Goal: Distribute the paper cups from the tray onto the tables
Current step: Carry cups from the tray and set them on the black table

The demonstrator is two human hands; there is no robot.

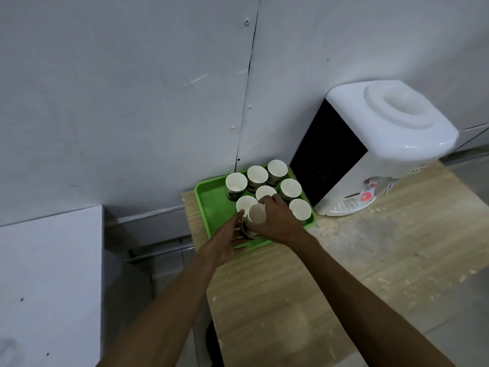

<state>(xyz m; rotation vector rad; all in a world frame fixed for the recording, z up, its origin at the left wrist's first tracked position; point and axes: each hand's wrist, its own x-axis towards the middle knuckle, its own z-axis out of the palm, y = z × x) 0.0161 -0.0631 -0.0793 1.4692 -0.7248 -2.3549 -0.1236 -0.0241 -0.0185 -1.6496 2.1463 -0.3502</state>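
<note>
Eight paper cups on view if I'm counting right, all on or just over a green tray (209, 205) that sits at the far left corner of a light wood table (330, 274), pushed up near the grey wall (132, 88). Seven of them stand upright in the tray, mouths up: three along the back (236, 182) (257, 175) (277, 169), a couple in the middle (265, 192) (290, 187), one at the right (300, 209) and one near the front (246, 204) right by the hands. The eighth, a tilted cup (256, 217), is leaning toward the camera so you look into its white inside, with a dark printed pattern on its outside. The right hand (277, 221) has its fingers wrapped around that cup from the right. The left hand (227, 242) comes in from the lower left with fingers stretched out fairly straight, tips touching the cup's left side near its lower part, not really curled round anything. Just beside the tray on the right is a white water dispenser (383, 144) with a black side panel, standing on the same table.
</note>
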